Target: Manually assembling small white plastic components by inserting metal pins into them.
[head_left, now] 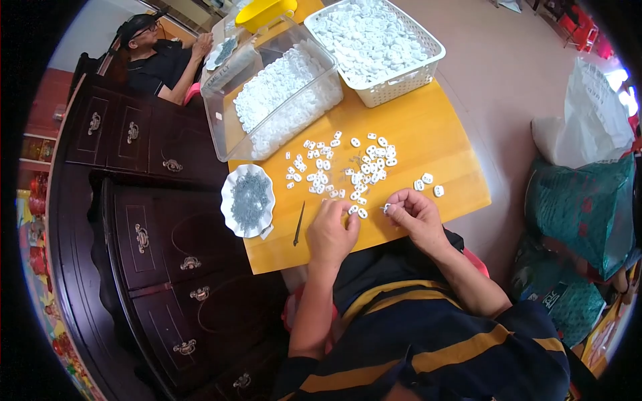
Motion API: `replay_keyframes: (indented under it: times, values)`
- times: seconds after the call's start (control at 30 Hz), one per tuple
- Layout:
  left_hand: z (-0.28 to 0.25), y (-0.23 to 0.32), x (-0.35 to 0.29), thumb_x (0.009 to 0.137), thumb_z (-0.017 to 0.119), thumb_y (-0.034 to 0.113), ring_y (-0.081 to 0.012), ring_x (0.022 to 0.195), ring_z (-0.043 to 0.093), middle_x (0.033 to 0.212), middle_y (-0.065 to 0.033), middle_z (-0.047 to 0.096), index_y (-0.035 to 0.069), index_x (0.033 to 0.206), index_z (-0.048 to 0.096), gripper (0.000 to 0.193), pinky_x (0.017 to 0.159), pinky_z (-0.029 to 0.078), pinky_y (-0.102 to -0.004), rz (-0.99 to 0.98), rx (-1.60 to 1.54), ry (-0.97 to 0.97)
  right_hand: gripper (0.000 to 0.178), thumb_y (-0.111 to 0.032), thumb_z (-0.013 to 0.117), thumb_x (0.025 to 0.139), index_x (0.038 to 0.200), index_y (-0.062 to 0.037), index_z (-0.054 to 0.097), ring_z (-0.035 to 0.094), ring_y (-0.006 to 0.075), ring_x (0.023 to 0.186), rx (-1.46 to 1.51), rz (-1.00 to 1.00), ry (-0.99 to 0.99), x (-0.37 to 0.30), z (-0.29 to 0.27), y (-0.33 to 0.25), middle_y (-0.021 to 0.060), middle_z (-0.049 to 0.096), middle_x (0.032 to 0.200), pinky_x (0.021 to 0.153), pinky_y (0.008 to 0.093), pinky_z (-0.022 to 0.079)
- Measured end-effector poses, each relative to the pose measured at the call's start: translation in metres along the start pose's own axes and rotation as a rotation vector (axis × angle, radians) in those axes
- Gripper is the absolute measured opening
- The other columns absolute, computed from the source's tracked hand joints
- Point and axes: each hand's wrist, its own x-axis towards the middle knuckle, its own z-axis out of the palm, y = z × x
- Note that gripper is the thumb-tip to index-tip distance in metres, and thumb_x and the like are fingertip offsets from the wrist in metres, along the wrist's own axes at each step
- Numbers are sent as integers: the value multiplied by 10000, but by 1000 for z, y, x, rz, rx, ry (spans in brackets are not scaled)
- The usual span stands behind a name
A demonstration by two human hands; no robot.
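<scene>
My right hand pinches a small white plastic piece between thumb and fingertips, just above the yellow tabletop; a thin grey bit seems to stick out of it. My left hand rests on the table with its fingers curled down among loose white pieces, and its fingertips are partly hidden. Two oval white two-hole pieces lie beside the left thumb. Beyond both hands spreads a loose cluster of white two-hole pieces, some oval and some squarish, with small dark pins among them.
A scalloped white dish of grey metal bits and a dark pointed tool lie left. Behind stand a clear bin and a white basket, both full of white pieces. A co-worker sits far left, by dark drawers.
</scene>
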Motion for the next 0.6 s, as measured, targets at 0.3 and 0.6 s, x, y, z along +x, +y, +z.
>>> replay_keyframes:
  times: [0.3, 0.6]
  values:
    - [1, -3, -7, 816, 760, 95, -307, 777, 684, 861, -95, 663, 74, 921, 667, 142, 667, 540, -418, -27, -46, 33, 114, -102, 694, 1003, 1083, -29, 657, 611, 45, 811, 27, 0, 15, 1, 1, 1, -21, 677, 931, 727, 217, 496]
    - [-14, -12, -17, 802, 768, 73, -201, 577, 559, 841, -73, 646, 53, 931, 694, 149, 569, 471, -343, -22, -20, 9, 109, -113, 690, 1010, 1075, -32, 657, 620, 58, 806, -28, -10, 17, 1, 1, 1, -8, 673, 931, 737, 227, 520]
